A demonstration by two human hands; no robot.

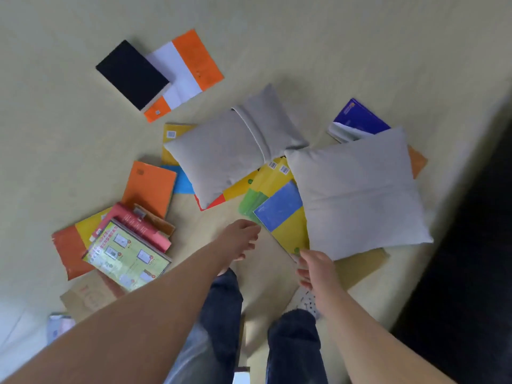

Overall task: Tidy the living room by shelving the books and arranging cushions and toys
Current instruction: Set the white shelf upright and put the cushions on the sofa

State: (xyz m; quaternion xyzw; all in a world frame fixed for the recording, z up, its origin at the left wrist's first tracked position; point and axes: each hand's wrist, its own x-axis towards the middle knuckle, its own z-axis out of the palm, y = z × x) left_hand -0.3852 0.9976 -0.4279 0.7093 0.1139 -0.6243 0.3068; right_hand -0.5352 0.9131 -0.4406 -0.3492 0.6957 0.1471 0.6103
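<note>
Books (279,214) partly hidden under cushions (357,189), titles unreadable

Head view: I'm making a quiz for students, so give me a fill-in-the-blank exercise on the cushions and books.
The smaller cushion and larger cushion are both ____. The black book lies on a striped book coloured orange and ____. The right hand is nearest the ____ cushion.
Missing: grey; white; larger.
</note>
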